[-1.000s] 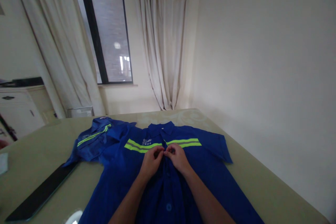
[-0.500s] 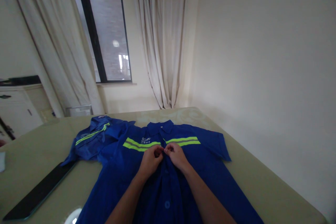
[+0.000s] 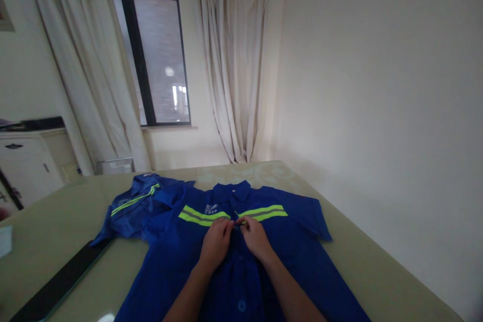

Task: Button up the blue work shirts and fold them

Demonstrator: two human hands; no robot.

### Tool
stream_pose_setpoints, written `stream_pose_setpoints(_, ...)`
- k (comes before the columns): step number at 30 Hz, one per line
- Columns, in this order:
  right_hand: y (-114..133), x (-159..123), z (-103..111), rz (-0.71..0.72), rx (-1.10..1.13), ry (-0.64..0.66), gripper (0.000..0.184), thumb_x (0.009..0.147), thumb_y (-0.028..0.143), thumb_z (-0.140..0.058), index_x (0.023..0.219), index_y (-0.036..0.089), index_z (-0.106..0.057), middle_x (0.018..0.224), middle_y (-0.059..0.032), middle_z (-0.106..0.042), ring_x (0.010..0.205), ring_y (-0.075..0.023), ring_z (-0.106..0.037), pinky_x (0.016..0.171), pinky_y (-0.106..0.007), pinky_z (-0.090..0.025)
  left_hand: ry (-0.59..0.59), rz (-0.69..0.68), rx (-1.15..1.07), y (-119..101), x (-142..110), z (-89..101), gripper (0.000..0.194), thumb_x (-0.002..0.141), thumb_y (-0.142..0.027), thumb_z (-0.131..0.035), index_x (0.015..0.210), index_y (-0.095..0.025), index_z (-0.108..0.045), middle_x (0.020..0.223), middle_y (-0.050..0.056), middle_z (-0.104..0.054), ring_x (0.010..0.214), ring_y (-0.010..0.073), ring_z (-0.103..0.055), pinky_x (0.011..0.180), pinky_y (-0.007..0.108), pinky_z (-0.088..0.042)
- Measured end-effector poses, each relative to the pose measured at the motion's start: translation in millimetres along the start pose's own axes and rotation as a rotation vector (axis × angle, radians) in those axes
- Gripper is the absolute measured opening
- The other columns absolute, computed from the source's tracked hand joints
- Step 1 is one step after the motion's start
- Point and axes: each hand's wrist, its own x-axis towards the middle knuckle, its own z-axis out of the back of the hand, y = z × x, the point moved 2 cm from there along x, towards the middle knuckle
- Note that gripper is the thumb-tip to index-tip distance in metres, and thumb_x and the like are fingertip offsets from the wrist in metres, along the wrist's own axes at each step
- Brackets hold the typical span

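Observation:
A blue short-sleeved work shirt (image 3: 302,261) with yellow-green reflective chest bands lies spread on the table, collar away from me. My left hand (image 3: 217,244) pinches the shirt's front placket just below the chest band. Fingertips almost meeting it, my right hand (image 3: 254,236) pinches the placket's other side. Whether a button sits between the fingers is hidden. Lower on the placket a round button (image 3: 242,305) shows. A second blue shirt (image 3: 132,211) with a similar band lies crumpled at the left, touching the first one.
The pale green table (image 3: 377,266) runs along the right wall. A long black flat object (image 3: 60,282) lies at the left, partly under the second shirt. A white item (image 3: 5,240) rests on the left side. Curtains (image 3: 237,70) and a window stand behind.
My view has tilted up slightly, so the scene sits lower. Both hands stay at the same spot on the placket, with the left fingers straighter and the right fingers slightly shifted.

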Motion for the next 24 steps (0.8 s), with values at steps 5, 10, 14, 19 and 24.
stream_pose_setpoints(5,16.1,-6.3,2.4,-0.043,-0.165,0.026,0.031,0.08,0.013,-0.052,0.098,0.024,-0.075,0.106,-0.0059,-0.077,0.103,-0.0216,-0.07,0.093,-0.032,-0.048,-0.074,-0.08,0.304,-4.0,-16.1,-14.5,0.052,0.091,-0.019,-0.043,0.143,-0.016,-0.052,0.152,0.015,-0.05,0.146,0.0297,-0.038,0.117,0.049,-0.033)
stream_pose_setpoints(10,40.6,-6.0,2.9,-0.113,-0.513,0.026,0.03,0.085,0.042,-0.064,0.105,0.021,-0.071,0.098,-0.0145,-0.074,0.093,-0.0318,-0.071,0.078,-0.04,-0.05,0.015,-0.046,0.439,-11.7,-55.4,-31.6,0.058,0.091,-0.025,-0.042,0.148,-0.014,-0.048,0.156,0.016,-0.045,0.147,0.0334,-0.037,0.119,0.054,-0.03)
stream_pose_setpoints(14,44.5,-5.4,-7.0,-0.026,-0.595,-0.009,0.033,0.088,0.032,-0.061,0.121,0.028,-0.066,0.114,-0.0124,-0.068,0.092,-0.0271,-0.072,0.077,-0.036,-0.049,0.034,-0.061,0.443,-20.4,-72.9,-21.1,0.062,0.088,-0.023,-0.049,0.149,-0.013,-0.047,0.156,0.018,-0.045,0.143,0.0374,-0.04,0.115,0.056,-0.033)
stream_pose_setpoints(19,24.4,-1.7,-5.4,-0.022,-0.376,-0.061,0.032,0.089,0.017,-0.051,0.114,0.023,-0.071,0.11,-0.0103,-0.073,0.101,-0.0245,-0.07,0.087,-0.033,-0.049,0.168,0.041,0.465,-34.6,-30.1,7.0,0.035,0.086,-0.01,-0.051,0.114,-0.016,-0.071,0.114,0.018,-0.069,0.104,0.0332,-0.066,0.088,0.045,-0.05)
stream_pose_setpoints(24,2.9,7.3,13.9,-0.012,0.009,-0.145,0.03,0.091,0.02,-0.05,0.108,0.019,-0.074,0.114,-0.0079,-0.075,0.11,-0.0222,-0.067,0.099,-0.032,-0.047,0.096,0.049,0.424,-29.8,13.0,1.6,0.029,0.096,-0.025,-0.05,0.119,-0.021,-0.068,0.114,0.013,-0.065,0.111,0.0303,-0.059,0.092,0.042,-0.044)
